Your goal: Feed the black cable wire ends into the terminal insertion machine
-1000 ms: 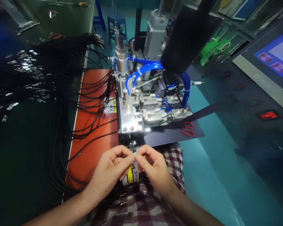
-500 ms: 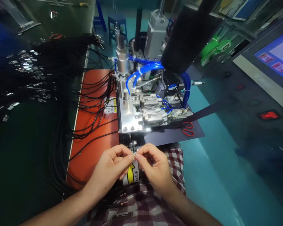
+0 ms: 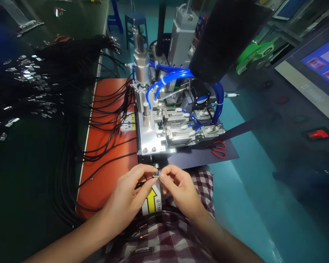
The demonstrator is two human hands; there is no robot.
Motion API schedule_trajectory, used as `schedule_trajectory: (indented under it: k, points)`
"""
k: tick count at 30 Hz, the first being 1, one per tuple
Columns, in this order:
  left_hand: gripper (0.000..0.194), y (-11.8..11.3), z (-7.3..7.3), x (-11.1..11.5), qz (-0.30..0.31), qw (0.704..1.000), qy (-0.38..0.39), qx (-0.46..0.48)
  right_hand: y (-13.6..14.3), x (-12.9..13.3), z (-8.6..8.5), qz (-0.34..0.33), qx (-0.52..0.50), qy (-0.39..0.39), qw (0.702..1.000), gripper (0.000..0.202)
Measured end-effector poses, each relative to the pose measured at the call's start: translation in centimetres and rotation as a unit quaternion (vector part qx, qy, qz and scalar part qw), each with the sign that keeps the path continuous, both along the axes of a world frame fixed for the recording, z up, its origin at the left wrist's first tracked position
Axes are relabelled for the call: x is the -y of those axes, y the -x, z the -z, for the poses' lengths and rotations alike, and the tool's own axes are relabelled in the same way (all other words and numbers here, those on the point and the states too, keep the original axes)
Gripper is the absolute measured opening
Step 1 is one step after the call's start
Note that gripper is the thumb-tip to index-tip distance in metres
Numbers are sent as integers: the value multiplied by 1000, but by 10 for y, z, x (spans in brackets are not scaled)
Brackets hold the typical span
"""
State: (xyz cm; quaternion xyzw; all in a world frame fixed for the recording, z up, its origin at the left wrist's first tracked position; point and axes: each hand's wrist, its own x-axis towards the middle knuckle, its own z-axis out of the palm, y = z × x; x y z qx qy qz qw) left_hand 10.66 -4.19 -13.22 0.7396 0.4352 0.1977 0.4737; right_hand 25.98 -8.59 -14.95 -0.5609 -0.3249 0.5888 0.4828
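My left hand (image 3: 131, 188) pinches a black cable (image 3: 142, 182) close to its end, where thin coloured wires (image 3: 157, 176) stick out between the fingertips. My right hand (image 3: 179, 186) has its thumb and forefinger closed on the tips of those wires. Both hands meet just in front of the machine's near edge, above a label with a yellow arrow (image 3: 151, 200). Several black cables (image 3: 109, 140) run across an orange plate (image 3: 109, 171) on the left into the metal machine (image 3: 150, 142).
A large heap of black cables with shiny metal ends (image 3: 30, 78) covers the dark table on the left. Red-handled scissors (image 3: 219, 149) lie to the machine's right. Blue air hoses (image 3: 175, 75) arch over the machine. A control panel with a lit red switch (image 3: 318, 134) stands at right.
My fingertips have shifted slightly up and right, and the coloured wires between them now show more clearly. The camera view has turned a little. The cables on the plate look unchanged.
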Motion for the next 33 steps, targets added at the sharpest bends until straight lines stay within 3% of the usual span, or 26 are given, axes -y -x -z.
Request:
schedule_trajectory:
  k: [3, 12, 22, 33]
  points:
    - [16, 3, -2, -6, -10, 999, 2, -40, -5, -6, 3, 5, 31, -1, 1000, 19]
    - [27, 9, 14, -20, 61, 977, -190, -77, -21, -24, 27, -39, 78, -1, 996, 18]
    - [34, 14, 19, -23, 101, 969, -204, -97, -22, -26, 27, -50, 68, 18, 996, 19]
    - [34, 13, 19, -22, 95, 964, -227, -103, -21, -27, 29, -53, 69, 16, 996, 18]
